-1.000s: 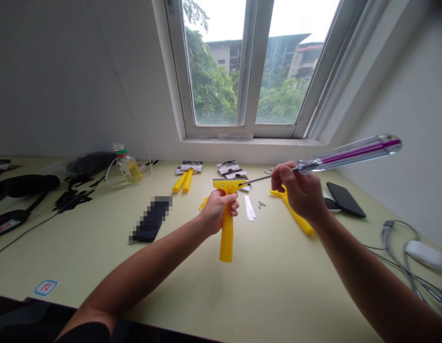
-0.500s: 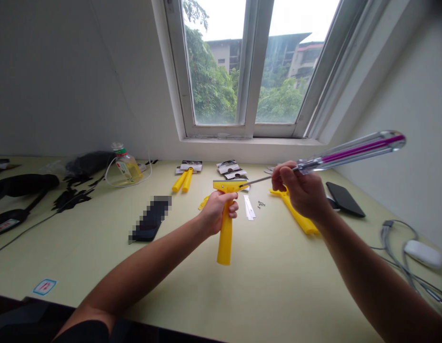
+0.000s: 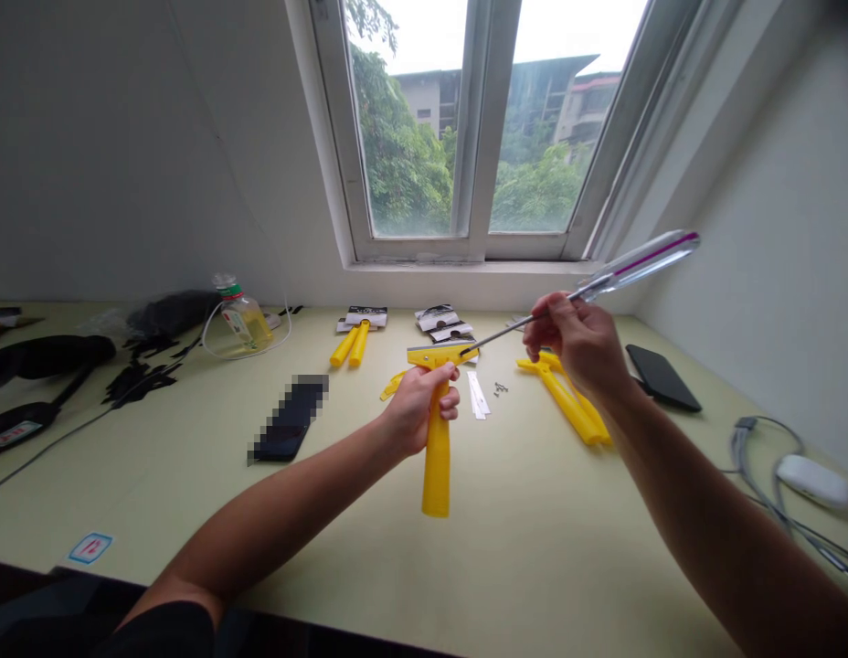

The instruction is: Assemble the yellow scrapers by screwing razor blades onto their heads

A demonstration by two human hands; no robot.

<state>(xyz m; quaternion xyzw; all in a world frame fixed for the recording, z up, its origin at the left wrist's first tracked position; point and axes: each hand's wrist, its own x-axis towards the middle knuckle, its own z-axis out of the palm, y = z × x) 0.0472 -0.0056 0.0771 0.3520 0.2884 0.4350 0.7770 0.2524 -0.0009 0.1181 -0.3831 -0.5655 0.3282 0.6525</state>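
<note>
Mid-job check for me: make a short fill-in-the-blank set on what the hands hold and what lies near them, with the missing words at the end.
1. The right hand holds a screwdriver with a ____ stripe in its handle.
2. The left hand grips a scraper coloured ____.
3. As pictured, the screws lie to the ____ of the white strips.

Missing words: purple; yellow; right.

Head view, facing forward-down over desk (image 3: 520, 548)

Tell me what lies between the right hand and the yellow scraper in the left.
In the head view, the screwdriver's metal shaft spans that stretch, slanting down from the right hand to the scraper.
</note>
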